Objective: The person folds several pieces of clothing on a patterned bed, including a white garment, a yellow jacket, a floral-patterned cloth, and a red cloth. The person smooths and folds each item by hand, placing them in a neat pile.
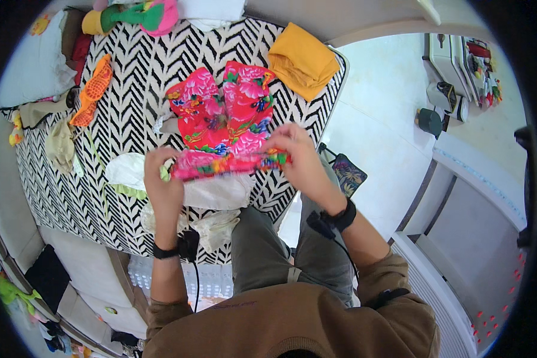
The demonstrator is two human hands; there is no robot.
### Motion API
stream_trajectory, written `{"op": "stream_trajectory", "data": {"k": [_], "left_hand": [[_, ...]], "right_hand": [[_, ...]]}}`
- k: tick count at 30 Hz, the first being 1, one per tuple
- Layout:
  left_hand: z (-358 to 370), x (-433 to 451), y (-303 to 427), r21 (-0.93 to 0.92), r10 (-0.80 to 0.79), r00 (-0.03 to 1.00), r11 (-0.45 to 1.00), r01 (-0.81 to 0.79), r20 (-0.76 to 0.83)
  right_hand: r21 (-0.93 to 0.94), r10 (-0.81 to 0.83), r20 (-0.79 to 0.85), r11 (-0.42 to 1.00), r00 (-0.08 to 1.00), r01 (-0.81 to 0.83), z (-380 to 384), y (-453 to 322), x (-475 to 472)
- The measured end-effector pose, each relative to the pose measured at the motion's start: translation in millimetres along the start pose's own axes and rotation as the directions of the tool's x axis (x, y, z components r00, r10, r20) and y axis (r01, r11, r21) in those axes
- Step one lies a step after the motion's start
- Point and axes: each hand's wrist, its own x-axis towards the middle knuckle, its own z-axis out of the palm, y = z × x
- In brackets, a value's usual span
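Small red floral-print pants (226, 118) lie with their two legs pointing away from me on a black-and-white patterned cover (138, 94). My left hand (163, 176) grips the left end of their waist edge. At the opposite end, my right hand (295, 154) pinches the same edge between thumb and fingers. The edge is blurred and bunched between my hands, partly raised towards me. A white cloth (217, 192) lies beneath it, close to my body. Beside my left hand is a white garment (125, 170) with a pale green frill.
A folded yellow cloth (304, 62) rests at the far right corner of the cover. An orange bikini-like piece (92, 89) and a beige cloth (59, 145) lie to the left. Behind them are a plush flower (159, 18) and a white pillow (33, 67). A sofa (80, 264) borders the left.
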Motion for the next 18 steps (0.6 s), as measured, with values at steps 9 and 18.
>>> {"op": "stream_trajectory", "data": {"k": [9,18], "left_hand": [[-67,131,126,-0.071,0.464,0.831,0.860,-0.506,-0.306],[-11,16,34,0.408,0.579,0.816,0.747,-0.524,-0.012]], "right_hand": [[0.143,-0.311,-0.404,0.907,0.860,0.395,-116,-97,106],[-0.245,-0.197,-0.335,0.962,0.922,0.117,-39,-25,-3]]}}
